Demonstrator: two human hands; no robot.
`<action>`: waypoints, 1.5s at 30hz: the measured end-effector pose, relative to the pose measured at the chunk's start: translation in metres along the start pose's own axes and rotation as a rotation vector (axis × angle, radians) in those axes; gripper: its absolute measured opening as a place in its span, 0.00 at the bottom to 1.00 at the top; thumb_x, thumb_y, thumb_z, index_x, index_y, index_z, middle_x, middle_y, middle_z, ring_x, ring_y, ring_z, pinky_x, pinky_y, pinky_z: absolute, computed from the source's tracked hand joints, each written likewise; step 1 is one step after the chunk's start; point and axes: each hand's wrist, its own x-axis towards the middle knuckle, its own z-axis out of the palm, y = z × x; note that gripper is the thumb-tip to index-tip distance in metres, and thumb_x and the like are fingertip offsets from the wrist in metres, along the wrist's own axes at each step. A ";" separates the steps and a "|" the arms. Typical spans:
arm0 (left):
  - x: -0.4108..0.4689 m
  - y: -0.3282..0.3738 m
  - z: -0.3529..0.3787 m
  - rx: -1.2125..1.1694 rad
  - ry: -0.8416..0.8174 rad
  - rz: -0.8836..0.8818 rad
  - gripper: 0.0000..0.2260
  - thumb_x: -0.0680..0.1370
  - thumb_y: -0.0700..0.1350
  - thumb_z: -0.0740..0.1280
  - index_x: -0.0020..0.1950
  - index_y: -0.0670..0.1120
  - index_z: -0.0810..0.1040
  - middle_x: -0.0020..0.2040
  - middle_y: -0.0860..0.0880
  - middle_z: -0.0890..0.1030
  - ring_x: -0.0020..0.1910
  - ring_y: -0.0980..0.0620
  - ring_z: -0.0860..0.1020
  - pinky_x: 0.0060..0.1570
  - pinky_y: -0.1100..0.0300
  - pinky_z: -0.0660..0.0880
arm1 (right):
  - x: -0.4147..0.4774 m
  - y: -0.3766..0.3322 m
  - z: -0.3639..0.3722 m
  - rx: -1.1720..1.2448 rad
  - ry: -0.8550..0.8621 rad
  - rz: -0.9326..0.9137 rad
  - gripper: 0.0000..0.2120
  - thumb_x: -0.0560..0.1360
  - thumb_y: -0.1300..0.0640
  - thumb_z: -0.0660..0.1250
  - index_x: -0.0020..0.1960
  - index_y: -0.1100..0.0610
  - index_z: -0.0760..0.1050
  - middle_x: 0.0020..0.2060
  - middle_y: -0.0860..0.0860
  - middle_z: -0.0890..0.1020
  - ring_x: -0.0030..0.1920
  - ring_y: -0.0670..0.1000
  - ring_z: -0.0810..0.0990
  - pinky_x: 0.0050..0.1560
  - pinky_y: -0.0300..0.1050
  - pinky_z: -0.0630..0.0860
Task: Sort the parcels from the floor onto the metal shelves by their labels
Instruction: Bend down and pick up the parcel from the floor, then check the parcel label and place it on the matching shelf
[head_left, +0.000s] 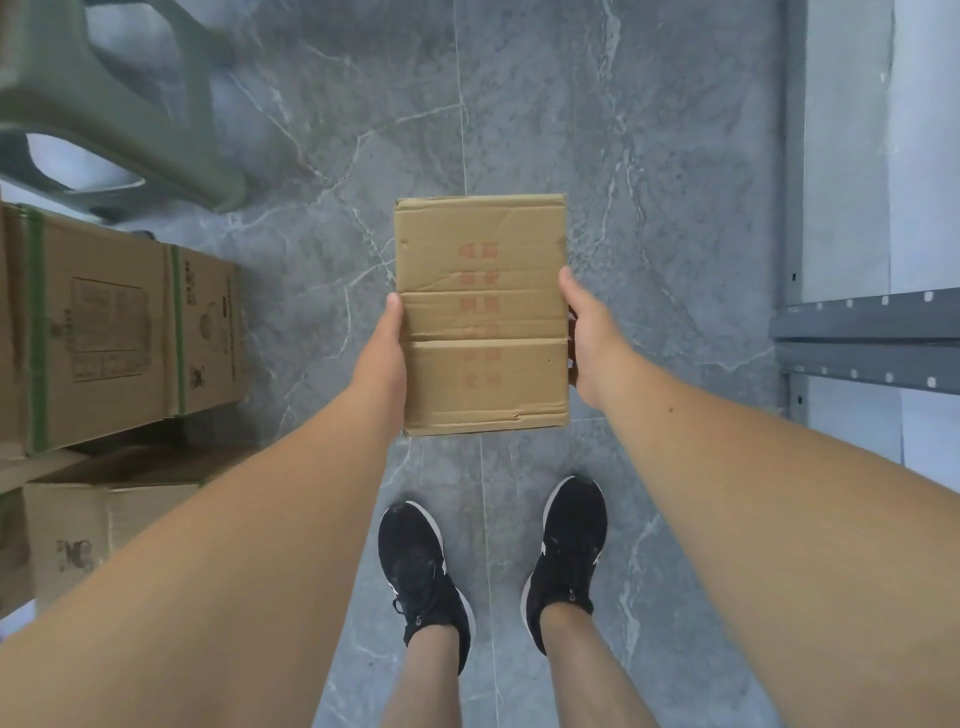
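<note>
The parcel (480, 312) was a small brown box with faint red print on top. It was up in the air over the grey floor (649, 182), in front of two black shoes (423, 571). The left hand (382, 353) pressed on its left side and the right hand (589, 343) pressed on its right side, so both hands held it. Bigger boxes (119, 327) were stacked on the left. A grey metal shelf (867, 338) stood on the right.
</note>
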 end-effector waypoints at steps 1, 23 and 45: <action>0.000 -0.001 0.001 -0.008 -0.002 -0.005 0.27 0.78 0.76 0.60 0.60 0.58 0.84 0.62 0.51 0.87 0.60 0.45 0.85 0.66 0.40 0.78 | 0.001 0.002 0.001 0.031 -0.017 0.002 0.26 0.81 0.29 0.62 0.61 0.47 0.87 0.47 0.45 0.92 0.55 0.52 0.89 0.47 0.49 0.82; -0.138 0.114 -0.002 -0.041 0.003 0.108 0.37 0.76 0.78 0.60 0.72 0.53 0.81 0.69 0.46 0.83 0.68 0.41 0.81 0.75 0.37 0.72 | -0.111 -0.109 0.029 0.144 -0.049 -0.146 0.46 0.74 0.24 0.65 0.86 0.45 0.65 0.85 0.50 0.68 0.85 0.56 0.64 0.85 0.66 0.57; -0.498 0.374 -0.021 -0.048 0.066 0.689 0.39 0.79 0.74 0.60 0.81 0.48 0.71 0.77 0.46 0.75 0.76 0.42 0.72 0.80 0.40 0.63 | -0.466 -0.390 0.071 0.219 -0.142 -0.655 0.46 0.72 0.24 0.66 0.85 0.43 0.66 0.84 0.51 0.68 0.83 0.58 0.67 0.84 0.67 0.60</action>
